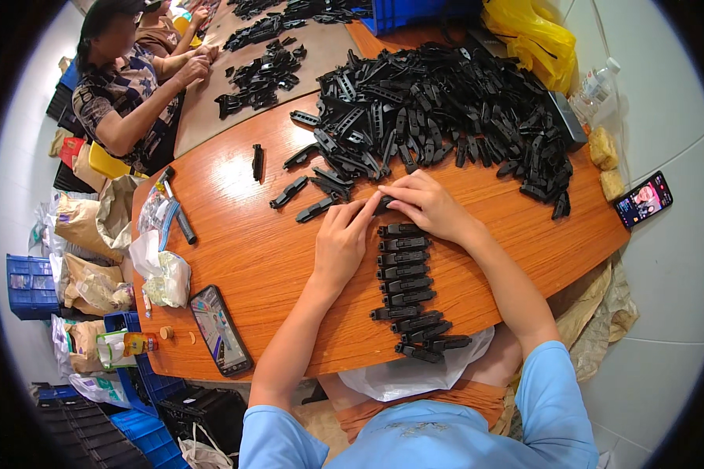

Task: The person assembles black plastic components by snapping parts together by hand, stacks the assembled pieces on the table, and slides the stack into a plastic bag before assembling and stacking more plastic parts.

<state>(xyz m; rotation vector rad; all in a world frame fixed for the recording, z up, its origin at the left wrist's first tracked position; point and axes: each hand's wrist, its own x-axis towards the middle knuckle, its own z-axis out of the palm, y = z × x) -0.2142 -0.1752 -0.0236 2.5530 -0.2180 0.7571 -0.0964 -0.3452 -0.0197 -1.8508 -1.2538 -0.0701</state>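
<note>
Between the fingertips of my left hand (343,238) and my right hand (429,205) is a small black plastic part (383,205), mostly covered by the fingers. Both hands are closed on it, just above the wooden table top. Below them a column of similar black plastic parts (404,272) lies side by side, reaching toward the table's near edge; the nearest few lie askew. A large heap of loose black parts (446,102) spreads beyond my hands. Several stray ones, such as a single black piece (291,191), lie left of the heap.
Phones lie at the left (221,330) and right edge (643,200). Small plastic bags (167,279) and a black-handled tool (185,225) sit at the left. A co-worker (125,94) handles parts at far left. A yellow bag (533,43) and clear bottle (597,82) stand far right.
</note>
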